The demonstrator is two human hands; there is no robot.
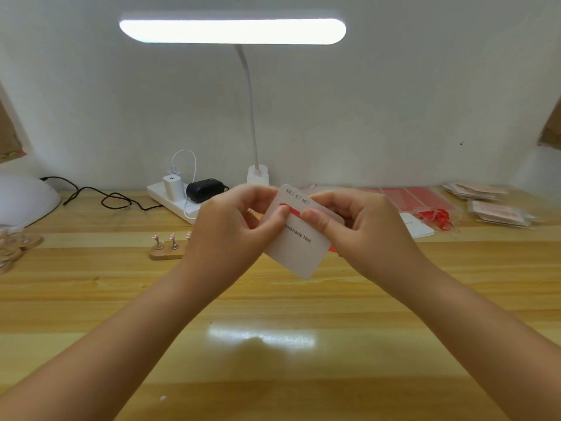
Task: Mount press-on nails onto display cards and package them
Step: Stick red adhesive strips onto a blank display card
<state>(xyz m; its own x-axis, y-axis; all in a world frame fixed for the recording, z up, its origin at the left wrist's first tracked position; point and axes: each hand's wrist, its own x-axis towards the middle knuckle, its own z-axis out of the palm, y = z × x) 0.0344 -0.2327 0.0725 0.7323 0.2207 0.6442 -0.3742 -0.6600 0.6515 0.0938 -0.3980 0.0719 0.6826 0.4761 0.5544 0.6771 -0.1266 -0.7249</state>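
A white display card [299, 253] printed "Handmade Nail" is held tilted above the wooden desk [273, 299], with a red strip [293, 211] across its upper part. My left hand [233, 226] pinches the card's left side, thumb on the red strip. My right hand [358, 223] pinches the right side, thumb pressed on the card's face beside the strip. Left of my hands a small wooden stand [168, 249] carries pink press-on nails on metal pegs.
A desk lamp [232, 30] hangs over a power strip [174, 199] with chargers at the back. Red sheets [416, 199], red tape scraps [437, 217] and stacks of packaged cards [498, 211] lie at the back right. A white dome device [24, 199] and more stands sit at the left.
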